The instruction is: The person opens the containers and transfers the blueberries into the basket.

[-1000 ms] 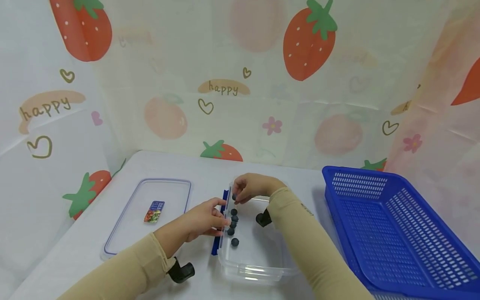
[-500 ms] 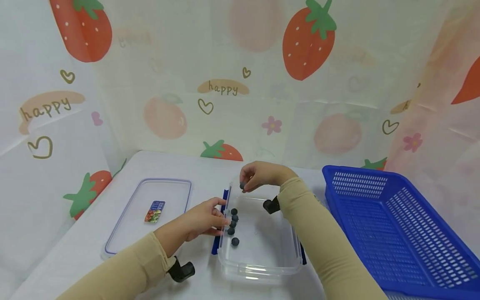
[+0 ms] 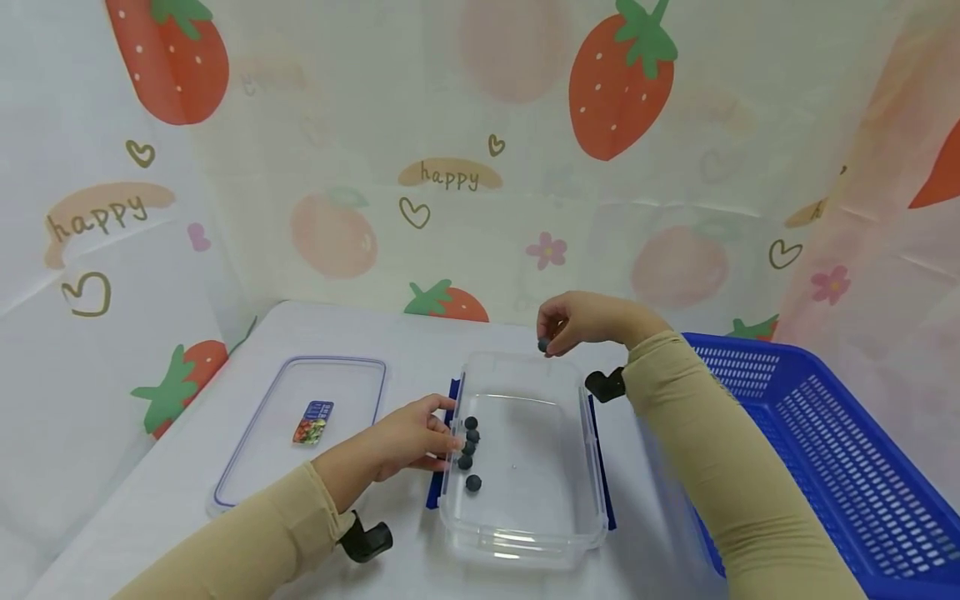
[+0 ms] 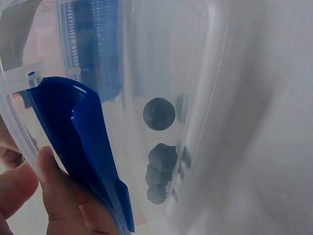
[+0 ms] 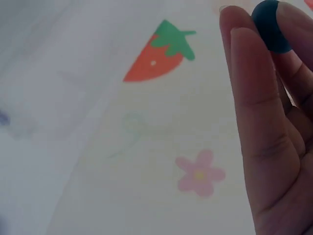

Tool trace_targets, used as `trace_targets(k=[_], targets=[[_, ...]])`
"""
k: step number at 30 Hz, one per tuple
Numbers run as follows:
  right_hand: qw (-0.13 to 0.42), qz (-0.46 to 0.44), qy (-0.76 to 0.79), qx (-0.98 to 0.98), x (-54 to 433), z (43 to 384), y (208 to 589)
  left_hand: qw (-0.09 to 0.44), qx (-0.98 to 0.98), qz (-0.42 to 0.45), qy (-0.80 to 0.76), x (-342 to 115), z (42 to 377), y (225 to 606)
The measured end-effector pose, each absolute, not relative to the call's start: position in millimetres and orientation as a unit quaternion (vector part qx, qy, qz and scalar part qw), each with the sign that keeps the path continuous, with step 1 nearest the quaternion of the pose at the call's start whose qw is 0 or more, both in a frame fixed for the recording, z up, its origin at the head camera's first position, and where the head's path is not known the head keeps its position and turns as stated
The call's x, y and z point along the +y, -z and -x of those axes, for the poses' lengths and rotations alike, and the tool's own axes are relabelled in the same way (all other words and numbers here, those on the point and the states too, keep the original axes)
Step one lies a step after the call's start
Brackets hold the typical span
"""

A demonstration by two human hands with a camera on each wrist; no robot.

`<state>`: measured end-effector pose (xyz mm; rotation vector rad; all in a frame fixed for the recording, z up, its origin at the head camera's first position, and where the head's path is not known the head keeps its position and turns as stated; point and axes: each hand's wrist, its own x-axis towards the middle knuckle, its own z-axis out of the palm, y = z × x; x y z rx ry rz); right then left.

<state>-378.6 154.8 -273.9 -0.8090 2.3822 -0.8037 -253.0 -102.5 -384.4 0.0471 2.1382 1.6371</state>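
Note:
My left hand (image 3: 414, 440) pinches the left wall of a clear plastic box (image 3: 536, 467), thumb on the inside, beside a blue side latch (image 4: 80, 142). Inside, along that wall, lie several small dark blue balls (image 3: 473, 482) that look like blueberries; all but one sit close together in a row. Beyond the box's far right corner, my right hand (image 3: 588, 321) is raised and pinches one more small dark blue ball (image 5: 272, 24) between thumb and fingertips. The right wrist view shows that ball partly covered by the thumb.
A large blue perforated basket (image 3: 802, 367) stands to the right, partly behind the right sleeve. On the left lies a clear lid (image 3: 255, 483) with a purple-blue rim; a small printed label (image 3: 312, 422) is on it. A printed cloth (image 3: 465, 242) hangs behind the table.
My right hand has risen from the box's far left corner with the ball and moved rightward past the far edge. The left hand and the balls in the box have stayed put.

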Motion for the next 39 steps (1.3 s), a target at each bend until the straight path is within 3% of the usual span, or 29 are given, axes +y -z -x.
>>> trace_targets(k=[17,28,39], targets=[[0.212,0.225,0.301,0.902,274.5,367.3,257.9,0.214,0.780,-0.006,-0.589,-101.0,250.8,381.5],[0.230,0.169,0.362,0.888,336.1,363.8,281.2,0.211,0.782,-0.006,-0.586,-100.7,248.5,379.4],[0.256,0.137,0.381,0.878,365.7,367.1,307.3,0.211,0.779,-0.006,-0.590,-100.8,248.6,380.0]])
